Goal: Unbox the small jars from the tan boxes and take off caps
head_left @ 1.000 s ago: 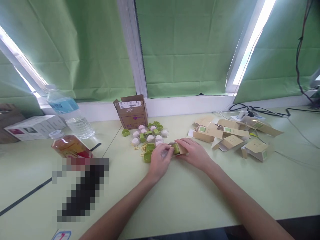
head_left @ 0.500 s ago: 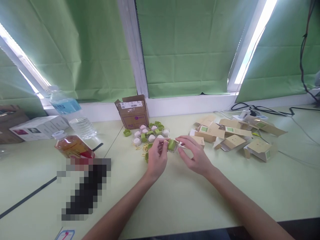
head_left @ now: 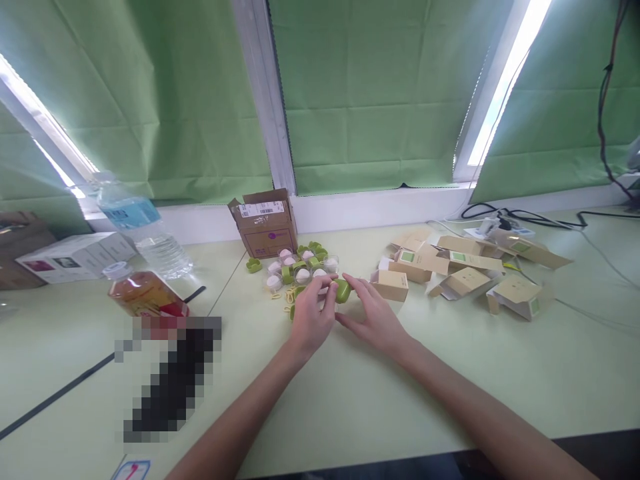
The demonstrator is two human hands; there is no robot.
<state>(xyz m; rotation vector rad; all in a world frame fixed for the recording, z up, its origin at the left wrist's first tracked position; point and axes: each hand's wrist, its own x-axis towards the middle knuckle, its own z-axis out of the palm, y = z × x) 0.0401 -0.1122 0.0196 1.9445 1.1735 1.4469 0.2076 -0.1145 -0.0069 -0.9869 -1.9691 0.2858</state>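
Between my hands is a small rounded green case [head_left: 343,291], above the pale table. My left hand [head_left: 313,313] pinches its left side between thumb and fingers. On the case's right side, the fingertips of my right hand [head_left: 374,313] rest against or very near it, with thumb and fingers spread apart. Just behind lie clear-lidded cups with whitish round pieces [head_left: 303,275] and several green cases [head_left: 288,275]. Small yellow loops [head_left: 290,297] lie left of my left hand, which partly hides this group. A small tan box [head_left: 393,285] stands right of my right fingers.
An open brown carton [head_left: 265,223] stands by the wall. Several opened tan boxes [head_left: 467,283] are heaped at right, before dark cables [head_left: 530,217]. At left are a water bottle [head_left: 145,227], a tea-coloured drink bottle [head_left: 145,293], a white box [head_left: 75,257] and a pixelated dark object [head_left: 173,380].
My right hand has moved left, closer to my left hand. The clear piece that showed at the green case's right end no longer shows, and the case looks turned.
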